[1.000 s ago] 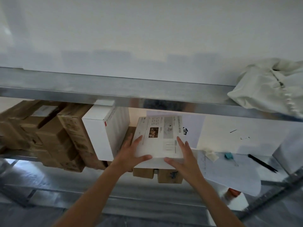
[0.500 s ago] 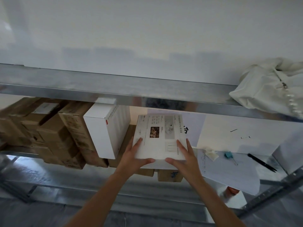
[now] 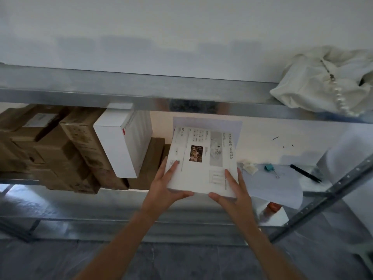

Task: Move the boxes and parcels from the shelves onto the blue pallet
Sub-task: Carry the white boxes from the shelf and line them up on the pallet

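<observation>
- Gripping a flat white printed box (image 3: 202,160) at the centre of the frame, both hands hold it by its near end, with its far end reaching in under the metal shelf beam (image 3: 141,91).
- The left hand (image 3: 164,190) clasps the box's lower left corner: its fingers lie straight and close together along the left side, and the thumb curls across the near edge.
- The right hand (image 3: 232,190) clasps the lower right corner the same way, fingers laid on the printed top face, slightly spread, thumb hooked under the near edge.
- To the left of the held box, a tall white box (image 3: 121,144) stands upright on the shelf, leaning against a row of brown cardboard boxes (image 3: 60,150) that fills the left of the frame.
- More brown boxes (image 3: 153,158) sit behind and beside the left hand, between the tall white box and the held one.
- At right centre, loose paper sheets (image 3: 278,184) lie on the shelf with a black pen (image 3: 305,173), a teal binder clip (image 3: 269,168) and a small crumpled white scrap (image 3: 249,167).
- A white cloth bag (image 3: 323,81) with a pearl strand rests on the upper shelf, upper right of the frame.
</observation>
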